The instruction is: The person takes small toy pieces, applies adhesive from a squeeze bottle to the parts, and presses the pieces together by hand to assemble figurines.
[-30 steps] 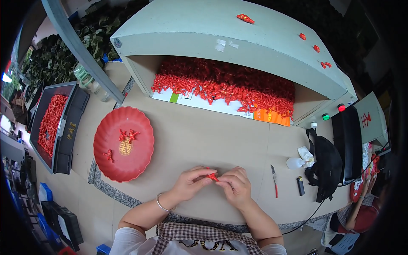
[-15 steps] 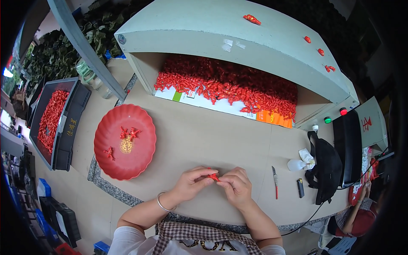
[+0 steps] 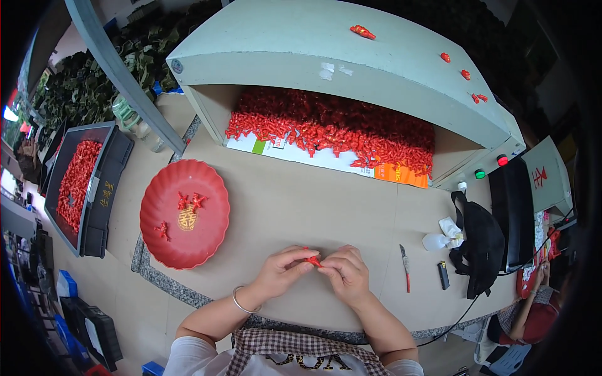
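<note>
Left hand [image 3: 282, 271] and right hand [image 3: 346, 274], grips pinching one red piece [image 3: 313, 261] over the desk [image 3: 313, 213]; red plate [image 3: 164, 241] left, knife [image 3: 406, 268] and lighter [image 3: 443, 275] right.

A plate [image 3: 213, 241] lies left of the hands [image 3: 316, 269], a knife [image 3: 405, 266] right, a bin [image 3: 301, 56] behind.

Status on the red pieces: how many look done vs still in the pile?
Done: only a few small red pieces lie on the red plate, so it looks early. In hand: the left hand and right hand pinch one red piece between them over the table. Left: a large heap of red pieces fills the open bin; the black tray holds more.
</note>
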{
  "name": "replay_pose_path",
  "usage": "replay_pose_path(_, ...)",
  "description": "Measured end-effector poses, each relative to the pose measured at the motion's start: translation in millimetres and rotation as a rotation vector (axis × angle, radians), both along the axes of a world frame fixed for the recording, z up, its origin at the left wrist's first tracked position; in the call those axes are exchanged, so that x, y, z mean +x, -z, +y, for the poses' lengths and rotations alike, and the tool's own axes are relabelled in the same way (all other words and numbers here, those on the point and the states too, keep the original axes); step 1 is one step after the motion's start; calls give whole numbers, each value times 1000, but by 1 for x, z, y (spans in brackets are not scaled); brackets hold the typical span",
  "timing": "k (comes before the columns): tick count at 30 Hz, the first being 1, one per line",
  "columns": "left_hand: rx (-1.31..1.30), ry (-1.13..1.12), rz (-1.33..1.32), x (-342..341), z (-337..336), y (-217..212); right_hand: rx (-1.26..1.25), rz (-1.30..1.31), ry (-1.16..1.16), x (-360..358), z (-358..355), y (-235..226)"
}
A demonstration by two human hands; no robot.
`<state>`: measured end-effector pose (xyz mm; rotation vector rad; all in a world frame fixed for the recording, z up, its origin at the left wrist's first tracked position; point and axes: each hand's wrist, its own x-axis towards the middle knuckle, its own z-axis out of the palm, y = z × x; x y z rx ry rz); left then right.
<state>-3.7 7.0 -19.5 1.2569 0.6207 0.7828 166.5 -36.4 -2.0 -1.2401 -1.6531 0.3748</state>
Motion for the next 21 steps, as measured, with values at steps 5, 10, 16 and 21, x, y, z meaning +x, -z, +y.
replay_pose_path(5,182,-49,16,2,2,-8,102,-112,12,-1,-2,-2)
replay_pose_path(10,211,-30,-6,1,6,-5,155,-230,24,-2,-4,-6)
replay_pose_path(16,109,-10,-84,2,4,-4,149,-232,28,-1,-4,-8)
replay_pose_path(21,55,20,-152,3,2,3,154,-211,41,-1,-4,-8)
